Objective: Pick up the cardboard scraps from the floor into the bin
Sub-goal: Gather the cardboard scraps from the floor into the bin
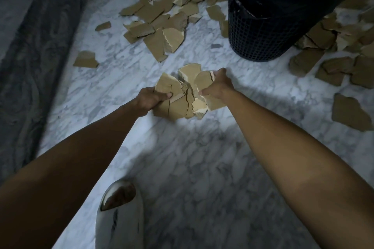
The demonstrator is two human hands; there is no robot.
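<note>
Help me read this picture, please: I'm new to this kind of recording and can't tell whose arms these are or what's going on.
There is no machine here. The one picture comes from a camera worn on a person's head, looking down at their own bare arms. The left hand and right hand squeeze a bundle of cardboard scraps between them, fingers curled round its edges, low over a marble floor. More loose scraps lie scattered beyond it and to the right. The black mesh bin, lined with a black bag, stands at upper right. The pale shape at the bottom looks like the person's shoe.
</note>
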